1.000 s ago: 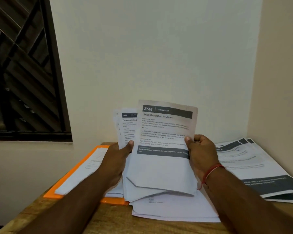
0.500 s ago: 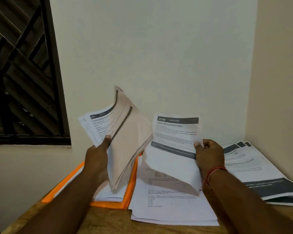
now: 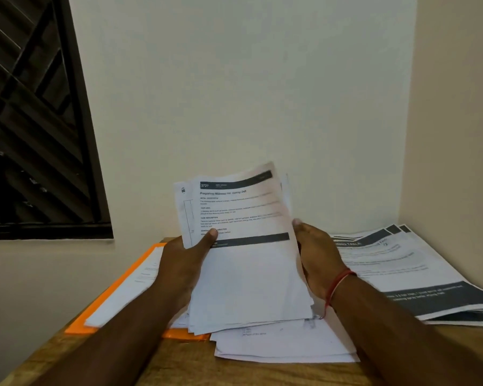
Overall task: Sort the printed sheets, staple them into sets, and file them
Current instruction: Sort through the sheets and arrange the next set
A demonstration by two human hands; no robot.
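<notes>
I hold a stack of printed sheets (image 3: 243,263) upright above the table; its front page has a dark header bar numbered 3727. My left hand (image 3: 184,263) grips the stack's left edge, thumb pressed on the front page. My right hand (image 3: 318,257), with a red thread at the wrist, holds the right edge. Below the stack a small pile of white sheets (image 3: 285,346) lies flat on the wooden table (image 3: 179,363). An orange folder (image 3: 129,285) with paper on it lies to the left.
A fanned pile of printed sheets with dark bands (image 3: 413,271) lies at the right, against the side wall. A plain wall stands close behind the table. A dark window grille (image 3: 34,121) fills the upper left.
My right hand laid the sheet numbered 2748 down on the flat pile and came back to the stack. My left hand swung the stack from the left back to the middle.
</notes>
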